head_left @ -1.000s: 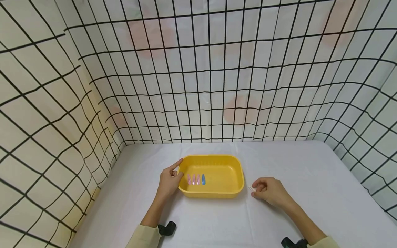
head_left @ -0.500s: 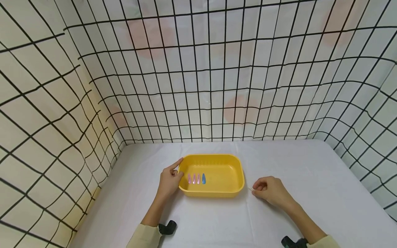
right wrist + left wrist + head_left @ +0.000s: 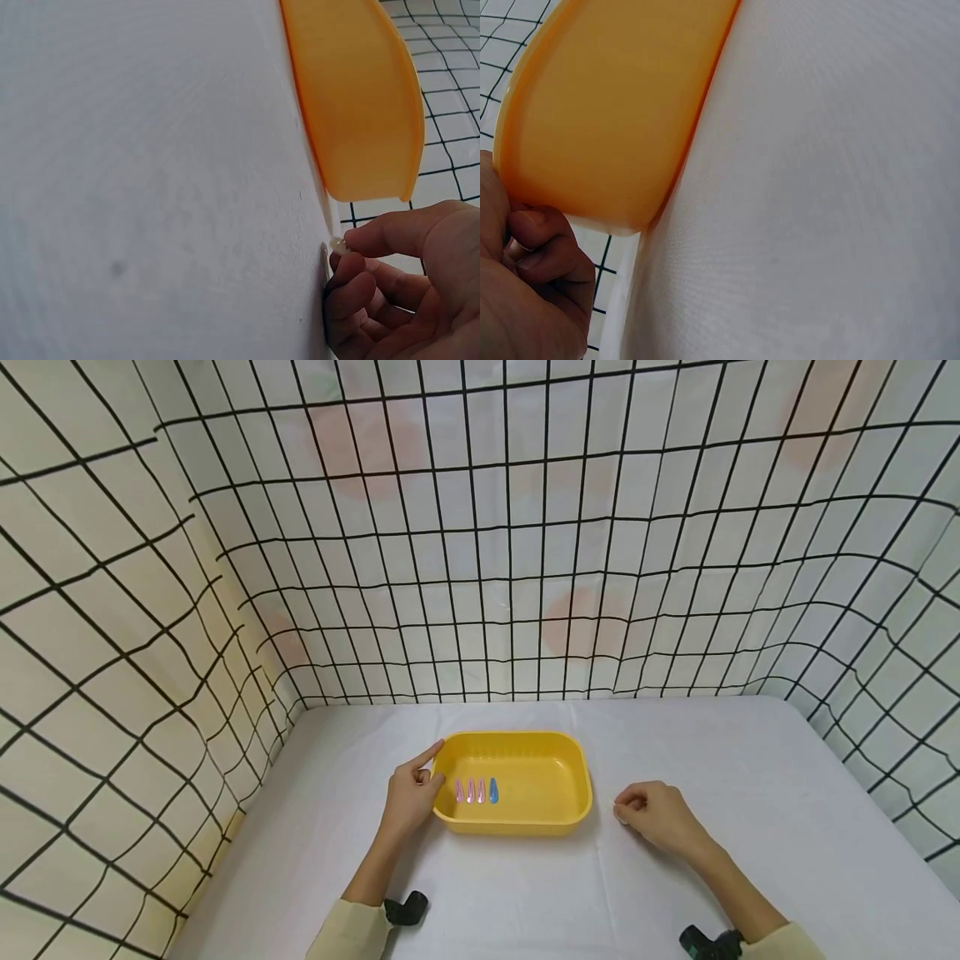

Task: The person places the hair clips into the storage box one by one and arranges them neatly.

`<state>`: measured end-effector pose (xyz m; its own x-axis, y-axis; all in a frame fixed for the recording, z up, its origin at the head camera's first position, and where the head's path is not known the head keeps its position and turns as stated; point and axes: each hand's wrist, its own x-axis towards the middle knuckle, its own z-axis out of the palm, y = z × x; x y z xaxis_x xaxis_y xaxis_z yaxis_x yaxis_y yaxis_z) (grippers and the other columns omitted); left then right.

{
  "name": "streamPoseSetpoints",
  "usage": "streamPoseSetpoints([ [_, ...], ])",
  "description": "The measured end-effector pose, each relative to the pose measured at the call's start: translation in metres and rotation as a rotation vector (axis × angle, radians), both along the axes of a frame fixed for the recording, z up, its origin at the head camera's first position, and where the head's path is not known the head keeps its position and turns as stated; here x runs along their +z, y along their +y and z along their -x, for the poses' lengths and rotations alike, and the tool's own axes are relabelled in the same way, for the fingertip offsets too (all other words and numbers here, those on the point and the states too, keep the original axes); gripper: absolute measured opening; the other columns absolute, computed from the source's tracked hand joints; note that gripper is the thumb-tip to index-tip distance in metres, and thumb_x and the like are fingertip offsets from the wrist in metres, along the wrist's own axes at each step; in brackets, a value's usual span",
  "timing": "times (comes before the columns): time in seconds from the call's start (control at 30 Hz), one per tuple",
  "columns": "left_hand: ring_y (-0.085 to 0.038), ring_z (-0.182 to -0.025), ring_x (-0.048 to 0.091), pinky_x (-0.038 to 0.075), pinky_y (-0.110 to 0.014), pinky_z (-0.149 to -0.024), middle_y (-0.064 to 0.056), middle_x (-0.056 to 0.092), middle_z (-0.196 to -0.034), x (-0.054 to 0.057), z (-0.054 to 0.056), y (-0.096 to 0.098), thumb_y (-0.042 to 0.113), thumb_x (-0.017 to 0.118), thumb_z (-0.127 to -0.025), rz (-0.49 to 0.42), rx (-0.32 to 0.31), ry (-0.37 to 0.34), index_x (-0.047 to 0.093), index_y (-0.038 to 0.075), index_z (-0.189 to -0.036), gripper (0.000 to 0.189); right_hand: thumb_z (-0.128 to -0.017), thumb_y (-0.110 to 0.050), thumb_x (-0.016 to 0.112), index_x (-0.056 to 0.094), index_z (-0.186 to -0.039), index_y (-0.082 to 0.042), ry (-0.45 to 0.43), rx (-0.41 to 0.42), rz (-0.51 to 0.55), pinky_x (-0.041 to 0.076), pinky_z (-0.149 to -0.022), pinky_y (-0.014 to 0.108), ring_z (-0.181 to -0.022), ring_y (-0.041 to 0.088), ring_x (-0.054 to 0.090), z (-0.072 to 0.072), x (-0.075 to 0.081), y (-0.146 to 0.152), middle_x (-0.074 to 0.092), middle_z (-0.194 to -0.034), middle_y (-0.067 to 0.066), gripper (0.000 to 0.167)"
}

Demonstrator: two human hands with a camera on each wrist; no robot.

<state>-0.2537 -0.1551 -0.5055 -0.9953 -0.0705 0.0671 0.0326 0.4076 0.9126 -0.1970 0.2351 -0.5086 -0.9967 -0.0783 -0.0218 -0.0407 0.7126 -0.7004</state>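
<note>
A yellow plastic tray [image 3: 536, 818] sits on the white tabletop. Inside it, toward the left, three pink snap hair clips [image 3: 470, 791] and one blue snap hair clip [image 3: 493, 791] stand in a row. My left hand [image 3: 407, 797] grips the tray's left end, thumb at the rim and index finger stretched along the outside; the left wrist view shows the other fingers curled by the tray wall [image 3: 607, 135]. Right of the tray, my right hand [image 3: 660, 817] pinches a small whitish piece [image 3: 340, 246] between thumb and fingertips, low over the cloth. Most of that piece is hidden, so its kind is unclear.
White cloth [image 3: 525, 893] covers the tabletop. A black wire grid [image 3: 510, 581] stands along the back and both sides. Each wrist carries a black camera, the left camera [image 3: 406, 908] and the right camera [image 3: 708, 942], beside beige sleeves.
My right hand has moved slightly right, away from the tray. Its fingertips have drawn together, and the whitish piece that stuck out before is now mostly covered. The left hand keeps its hold.
</note>
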Motion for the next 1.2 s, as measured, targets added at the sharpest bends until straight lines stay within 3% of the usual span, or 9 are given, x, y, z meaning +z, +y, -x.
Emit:
streamPoseSetpoints([
  [0.37, -0.011, -0.046, 0.029, 0.028, -0.02, -0.043, 0.005, 0.036, -0.053, -0.001, 0.0, 0.0, 0.006, 0.062, -0.088, 0.002, -0.004, 0.002, 0.064, 0.027, -0.142, 0.058, -0.096, -0.02, 0.07, 0.073, -0.103, -0.004, -0.052, -0.036, 0.108, 0.05, -0.054, 0.025, -0.061, 0.015, 0.06, 0.007, -0.001, 0.006, 0.066, -0.069, 0.002, 0.018],
  [0.83, -0.011, -0.045, 0.029, 0.028, -0.019, -0.042, 0.004, 0.036, -0.054, -0.002, 0.0, -0.001, 0.006, 0.062, -0.088, -0.002, -0.003, 0.002, 0.064, 0.027, -0.142, 0.058, -0.098, -0.024, 0.067, 0.07, -0.111, -0.001, -0.099, -0.067, 0.259, 0.053, -0.058, 0.027, -0.068, 0.016, 0.06, 0.016, 0.019, 0.004, 0.069, -0.078, 0.009, 0.026],
  [1.2, -0.011, -0.046, 0.03, 0.029, -0.019, -0.042, 0.004, 0.037, -0.054, -0.001, 0.0, -0.001, 0.006, 0.062, -0.089, -0.008, -0.012, 0.002, 0.063, 0.027, -0.143, 0.058, -0.099, -0.023, 0.068, 0.068, -0.114, 0.003, -0.077, -0.031, 0.365, 0.056, -0.062, 0.026, -0.069, 0.017, 0.061, 0.022, 0.036, -0.009, 0.071, -0.088, 0.018, 0.03],
])
